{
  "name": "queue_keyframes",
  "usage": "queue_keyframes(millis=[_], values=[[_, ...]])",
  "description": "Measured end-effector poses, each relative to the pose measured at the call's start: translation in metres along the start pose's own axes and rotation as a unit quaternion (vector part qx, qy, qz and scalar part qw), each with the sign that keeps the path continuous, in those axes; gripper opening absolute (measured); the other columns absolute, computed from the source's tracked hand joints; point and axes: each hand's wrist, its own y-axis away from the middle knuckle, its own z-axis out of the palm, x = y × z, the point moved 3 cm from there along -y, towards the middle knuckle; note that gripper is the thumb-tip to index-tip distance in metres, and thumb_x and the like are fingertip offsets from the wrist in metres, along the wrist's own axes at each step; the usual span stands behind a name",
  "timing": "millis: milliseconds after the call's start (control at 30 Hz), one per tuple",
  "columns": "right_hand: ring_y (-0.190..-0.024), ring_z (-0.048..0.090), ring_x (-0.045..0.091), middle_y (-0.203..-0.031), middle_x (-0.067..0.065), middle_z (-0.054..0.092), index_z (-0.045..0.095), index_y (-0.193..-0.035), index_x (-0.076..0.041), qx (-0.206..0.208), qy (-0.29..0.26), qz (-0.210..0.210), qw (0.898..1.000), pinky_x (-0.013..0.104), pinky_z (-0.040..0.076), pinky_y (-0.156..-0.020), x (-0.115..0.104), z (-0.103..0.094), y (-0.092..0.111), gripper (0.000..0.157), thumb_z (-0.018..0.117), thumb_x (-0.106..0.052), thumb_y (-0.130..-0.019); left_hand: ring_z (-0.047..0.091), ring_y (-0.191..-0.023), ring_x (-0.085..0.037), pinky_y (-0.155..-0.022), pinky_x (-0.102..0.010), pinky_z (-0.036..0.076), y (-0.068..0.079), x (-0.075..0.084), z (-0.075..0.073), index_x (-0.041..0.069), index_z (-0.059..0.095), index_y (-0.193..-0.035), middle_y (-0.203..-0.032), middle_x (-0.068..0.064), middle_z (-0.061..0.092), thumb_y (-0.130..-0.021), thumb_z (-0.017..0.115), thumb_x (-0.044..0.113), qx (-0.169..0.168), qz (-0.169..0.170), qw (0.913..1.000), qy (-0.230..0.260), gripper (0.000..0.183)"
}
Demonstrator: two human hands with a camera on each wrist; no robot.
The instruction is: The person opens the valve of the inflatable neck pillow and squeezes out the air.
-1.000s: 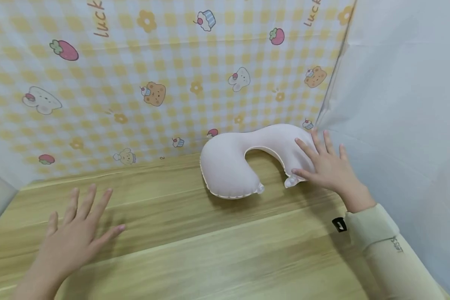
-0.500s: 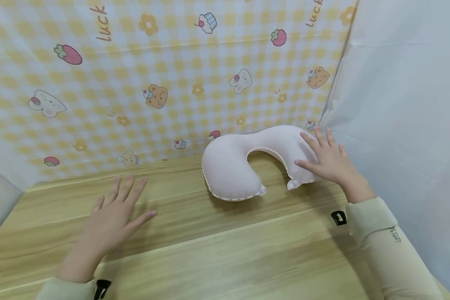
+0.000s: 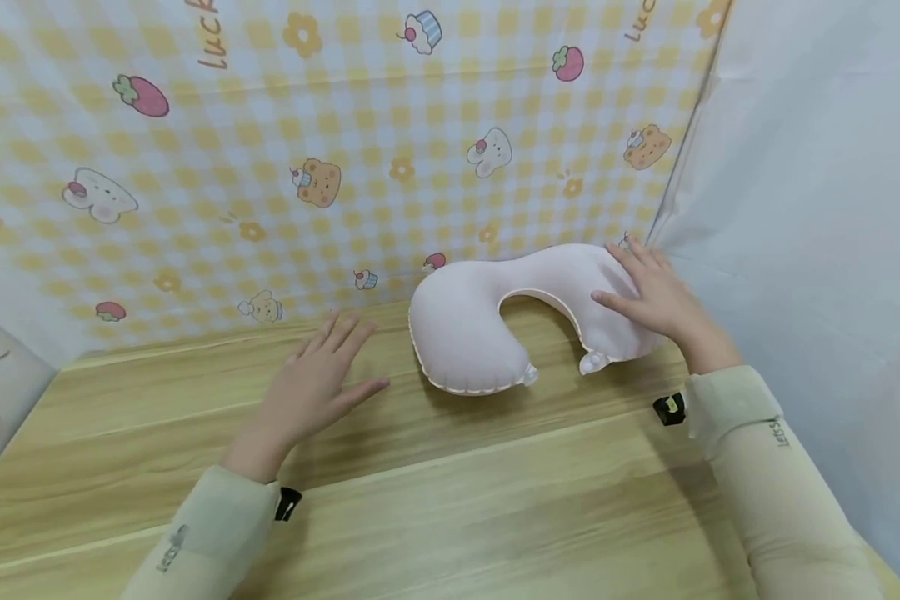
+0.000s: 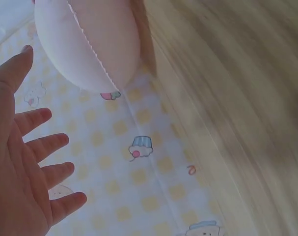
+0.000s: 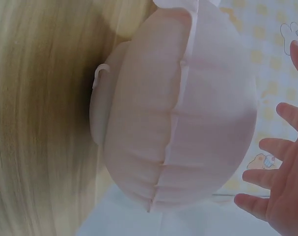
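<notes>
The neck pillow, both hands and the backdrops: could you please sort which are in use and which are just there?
In use:
- pink neck pillow
- right hand, resting on it
- left hand, open, near it

Just there:
- wooden table
- chequered cartoon backdrop
- white side sheet

Neck pillow right of centre frame, lying on the table, tucked up against the patterned backdrop behind. Right hand resting on its right arm, at the corner by the side sheet. Left hand just left of the pillow, apart from it, over the table.
</notes>
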Motion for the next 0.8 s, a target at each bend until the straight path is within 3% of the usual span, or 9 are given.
queue_keyframes(millis=[267,467,600,800], values=[[-0.154,0.001,0.042,-0.166,0.020,0.010,0.024,-0.159,-0.014,0.011,-0.095,-0.029,0.995,0.069,0.004,-0.119,0.003,0.000,-0.012,0.082,0.066,-0.039,-0.093,0.028,-0.149,-0.040,-0.112,-0.064,0.035,-0.024,0.014,0.003,0.012,0.036,-0.153,-0.158,-0.012,0.039,-0.095,0.057,0.057,0.014,0.029,0.9991,0.027,0.077],[-0.154,0.008,0.042,-0.165,0.021,0.016,0.030,-0.157,-0.013,0.019,-0.121,-0.035,0.992,0.066,0.006,-0.121,0.008,-0.002,-0.021,0.079,0.069,-0.034,-0.092,0.035,-0.147,-0.034,-0.112,-0.058,0.039,-0.044,0.029,0.002,0.014,0.039,-0.152,-0.153,-0.008,0.046,-0.094,0.061,0.054,0.038,0.061,0.9963,0.045,0.073],[-0.153,0.009,0.043,-0.165,0.021,0.015,0.029,-0.157,-0.013,0.013,-0.124,-0.026,0.992,0.064,0.007,-0.121,0.012,-0.003,-0.027,0.078,0.068,-0.035,-0.093,0.035,-0.147,-0.032,-0.116,-0.055,0.035,-0.058,0.036,0.003,0.013,0.040,-0.151,-0.154,-0.008,0.045,-0.095,0.059,0.054,0.035,0.066,0.9953,0.062,0.072],[-0.154,0.005,0.041,-0.166,0.019,0.014,0.027,-0.158,-0.016,0.000,-0.151,-0.006,0.989,0.066,0.008,-0.120,0.018,-0.003,-0.033,0.079,0.067,-0.040,-0.093,0.025,-0.152,-0.035,-0.120,-0.057,0.027,-0.074,0.032,0.012,0.014,0.039,-0.152,-0.158,-0.010,0.039,-0.096,0.058,0.054,0.022,0.045,0.9943,0.095,0.071]])
